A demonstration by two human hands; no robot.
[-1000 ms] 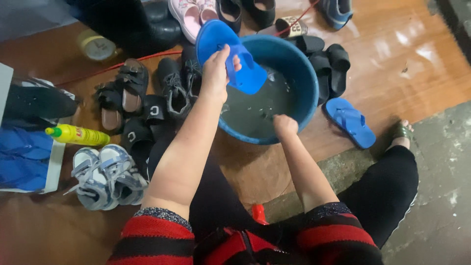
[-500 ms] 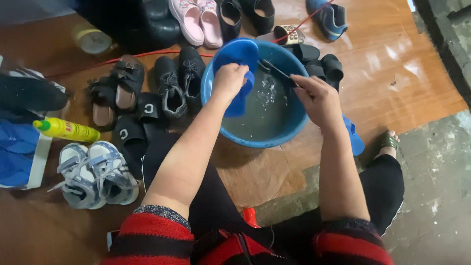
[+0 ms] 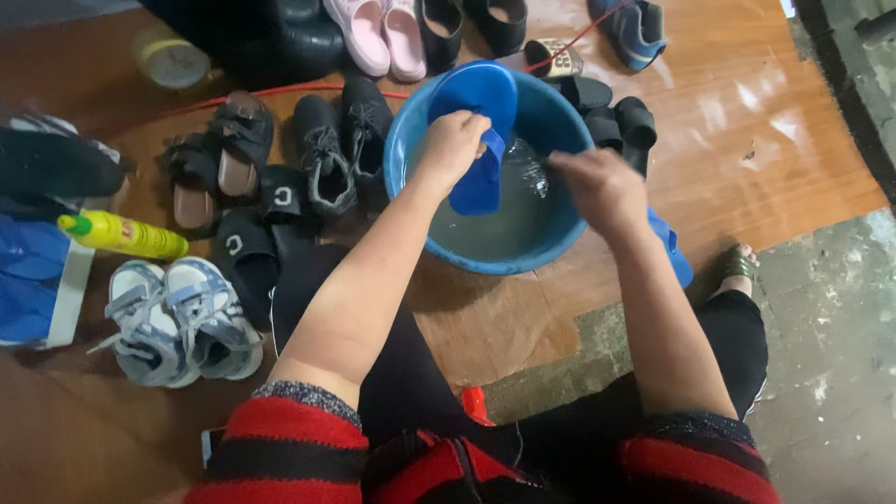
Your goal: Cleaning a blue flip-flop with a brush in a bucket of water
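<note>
Seen from above, looking down at two bare forearms in red-and-black striped sleeves, reaching over a round blue plastic basin [image 3: 560,245] of cloudy water set on a wooden floor [image 3: 765,159]. Left hand [image 3: 455,147] clenched around a blue slipper [image 3: 481,121], held upright over the far side of the basin, heel end dipping toward the water. Right hand [image 3: 602,189] closed and blurred above the basin's right side, gripping something thin and dark, perhaps a brush handle; too smeared to tell for sure. A second blue slipper [image 3: 674,257] on the floor, just beside the basin's right rim, partly hidden under the right forearm. Left of the basin, a pair of black lace-up shoes [image 3: 341,140], brown sandals [image 3: 219,163], black slides [image 3: 261,229] and grey-and-white children's sandals [image 3: 177,317]. Further left, a yellow bottle with a green cap [image 3: 121,233] lying on its side. At the top edge, pink slip-on shoes [image 3: 383,33].
</note>
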